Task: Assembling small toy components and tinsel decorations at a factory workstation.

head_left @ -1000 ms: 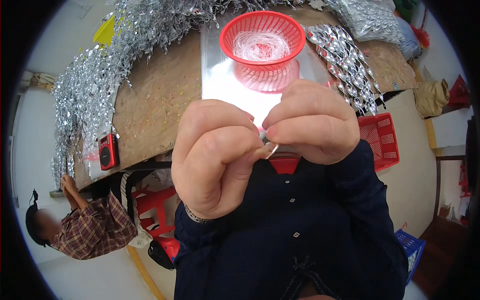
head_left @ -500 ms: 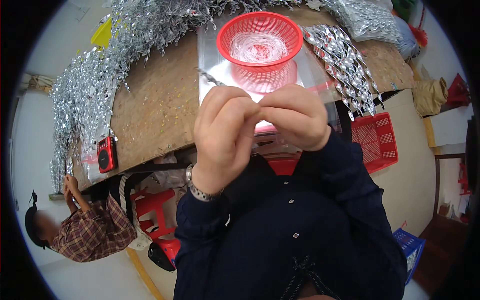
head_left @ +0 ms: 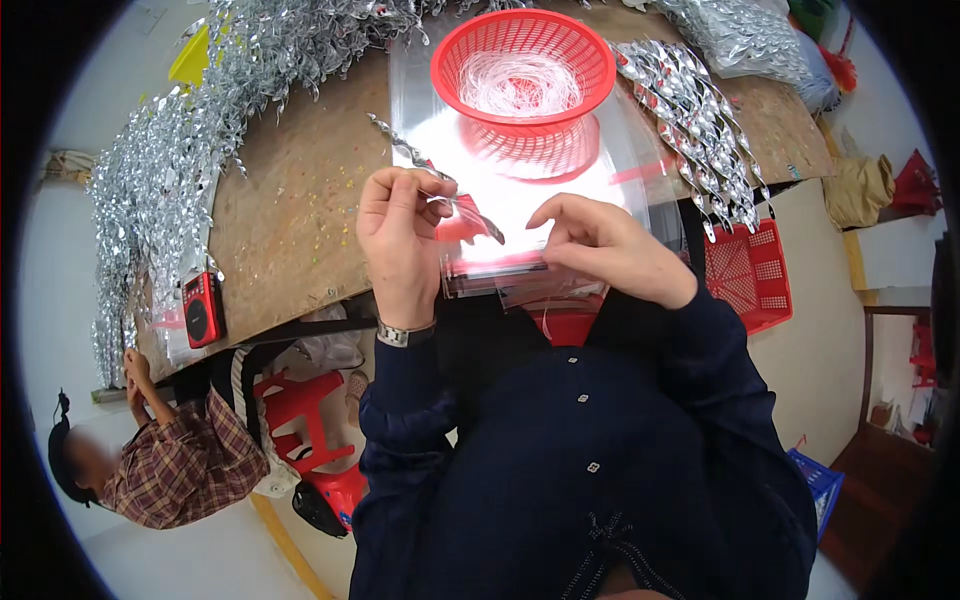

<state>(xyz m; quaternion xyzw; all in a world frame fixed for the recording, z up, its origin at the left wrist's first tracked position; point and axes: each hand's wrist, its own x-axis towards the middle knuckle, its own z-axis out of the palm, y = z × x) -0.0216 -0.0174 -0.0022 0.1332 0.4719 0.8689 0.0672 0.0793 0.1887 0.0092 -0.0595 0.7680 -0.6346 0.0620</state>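
My left hand [head_left: 398,240] is closed, pinching a twisted shiny silver strip [head_left: 402,144] near its middle, with a fine clear thread at the fingertips. One end of the strip points up and away to the left; the other slants down toward my right hand. Thumb and forefinger of my right hand [head_left: 622,248] are apart, with nothing visible between them. Beyond both hands stands a red plastic basket [head_left: 525,126] holding a loose coil of white thread [head_left: 520,85]. It rests on clear plastic sheets [head_left: 505,200] at the table's near edge.
Silver twisted strips [head_left: 700,130] lie at the right on the wooden table [head_left: 300,190]. Silver tinsel [head_left: 160,180] heaps along the left, near a red radio [head_left: 203,310]. A red crate [head_left: 748,280] stands below right. Another person [head_left: 180,455] sits at the left.
My hands were pressed together fingertip to fingertip; now they have parted. The left has moved left with the silver strip, and the right has opened.
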